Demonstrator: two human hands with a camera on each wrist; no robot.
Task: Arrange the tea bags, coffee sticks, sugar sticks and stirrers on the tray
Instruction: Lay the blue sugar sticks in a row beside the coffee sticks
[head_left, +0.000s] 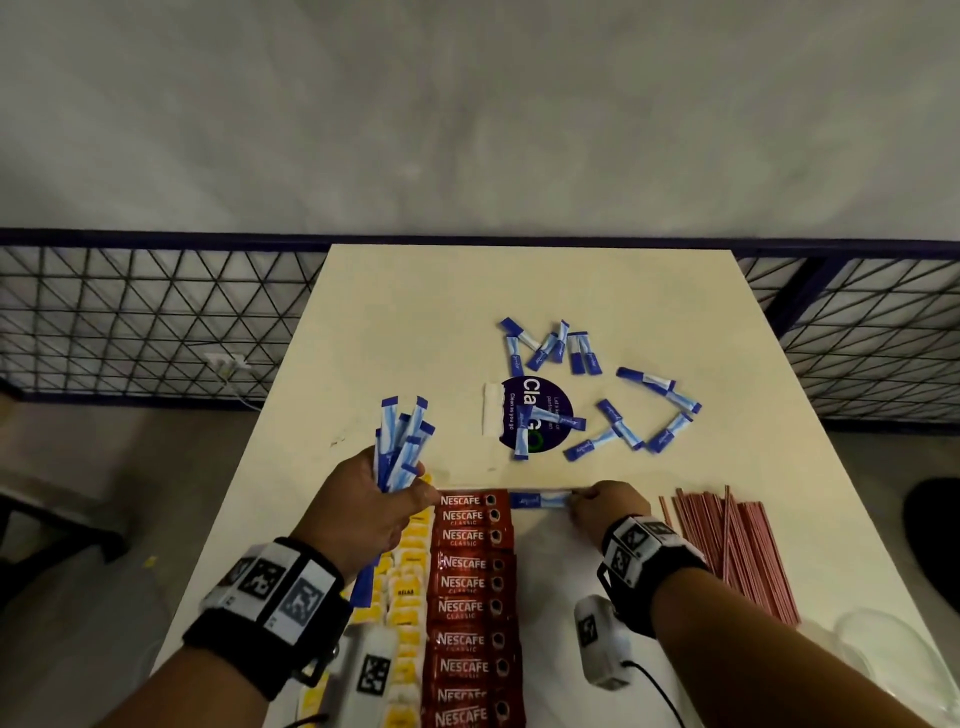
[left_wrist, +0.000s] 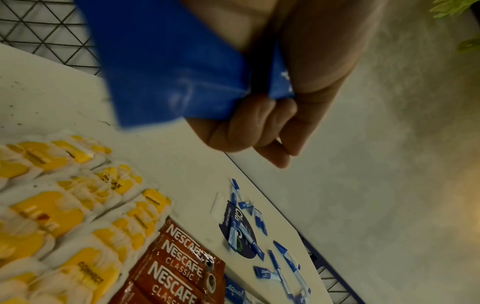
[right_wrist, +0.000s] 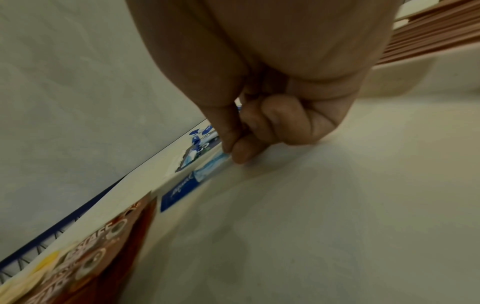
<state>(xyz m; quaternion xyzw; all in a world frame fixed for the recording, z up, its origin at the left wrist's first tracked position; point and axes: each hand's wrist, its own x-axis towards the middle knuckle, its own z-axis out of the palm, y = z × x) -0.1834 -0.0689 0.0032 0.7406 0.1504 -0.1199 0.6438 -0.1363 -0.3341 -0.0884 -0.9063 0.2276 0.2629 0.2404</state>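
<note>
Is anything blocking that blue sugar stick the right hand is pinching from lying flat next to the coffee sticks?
Nothing visible does. The right hand pinches the sugar stick at one end, and the tray beside the top Nescafe coffee stick is bare; the stirrers lie further right.

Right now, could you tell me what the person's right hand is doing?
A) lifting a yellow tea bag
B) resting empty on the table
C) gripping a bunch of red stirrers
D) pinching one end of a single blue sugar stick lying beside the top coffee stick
D: the right hand pinches the end of one blue sugar stick lying flat next to the top coffee stick.
</note>
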